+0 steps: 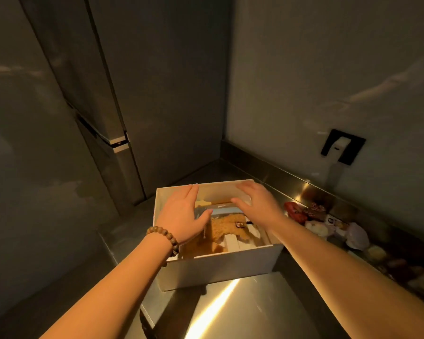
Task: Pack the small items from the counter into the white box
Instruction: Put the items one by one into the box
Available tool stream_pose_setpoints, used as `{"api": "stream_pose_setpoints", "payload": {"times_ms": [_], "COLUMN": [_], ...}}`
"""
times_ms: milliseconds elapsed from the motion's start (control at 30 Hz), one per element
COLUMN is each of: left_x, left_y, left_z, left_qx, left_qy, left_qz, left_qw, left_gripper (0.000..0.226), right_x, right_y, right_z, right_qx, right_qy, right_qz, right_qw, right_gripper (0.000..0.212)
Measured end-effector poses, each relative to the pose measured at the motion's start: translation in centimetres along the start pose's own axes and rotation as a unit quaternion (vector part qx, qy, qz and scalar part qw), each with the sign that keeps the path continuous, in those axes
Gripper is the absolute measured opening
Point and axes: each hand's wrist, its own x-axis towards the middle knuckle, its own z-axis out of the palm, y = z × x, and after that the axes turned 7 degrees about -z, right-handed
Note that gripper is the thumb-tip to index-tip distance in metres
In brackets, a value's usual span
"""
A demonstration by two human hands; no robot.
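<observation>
Box, white, open-topped, is seen standing on the steel counter near the corner where the counter meets the wall. Inside it, a tan knitted or fuzzy item, white blocks and a pale blue piece are observed; finer detail cannot be resolved in the dim light.

Left hand is held palm-down over the left part of the box, fingers straight and close together, thumb spread toward the centre. Nothing is gripped. A wooden bead bracelet is worn on this wrist.

Right hand is held over the far right part of the box, fingers extended and slightly blurred, thumb spread inward. Nothing is held. Whether either hand touches the box rim cannot be told.

Small items are noted on the counter just right of the box, along the wall: a red one, a dark patterned one, pale round ones and a lilac one. A dark wall socket is mounted above them. A tall grey cabinet is seen at left.
</observation>
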Motion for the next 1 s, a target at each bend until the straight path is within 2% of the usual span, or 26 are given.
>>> {"api": "stream_pose_setpoints", "payload": {"times_ms": [300, 400, 567, 733, 1000], "left_x": [-1.0, -1.8, -3.0, -2.6, -0.7], "left_y": [13.3, 16.8, 21.1, 22.3, 21.0], "left_z": [5.8, 8.1, 12.3, 16.9, 23.0], "left_qx": [0.002, -0.009, -0.048, -0.013, 0.045], "left_qy": [-0.035, -0.069, -0.103, -0.157, -0.197], "left_qz": [0.129, 0.164, 0.204, 0.157, -0.020], "left_qw": [0.991, 0.984, 0.972, 0.975, 0.979], "left_gripper": [0.076, 0.076, 0.072, 0.083, 0.101], "right_x": [-12.7, -17.2, -22.4, -22.8, -16.8], "right_y": [8.9, 11.7, 15.7, 19.5, 24.5], "right_z": [-10.4, -12.2, -12.7, -11.1, -8.1], "right_qx": [-0.059, -0.050, -0.032, -0.022, -0.054], "right_qy": [0.091, 0.116, 0.112, 0.073, 0.051], "right_qz": [0.114, 0.165, 0.206, 0.237, 0.261], "right_qw": [0.988, 0.978, 0.972, 0.969, 0.962], "right_gripper": [0.047, 0.041, 0.037, 0.050, 0.073]}}
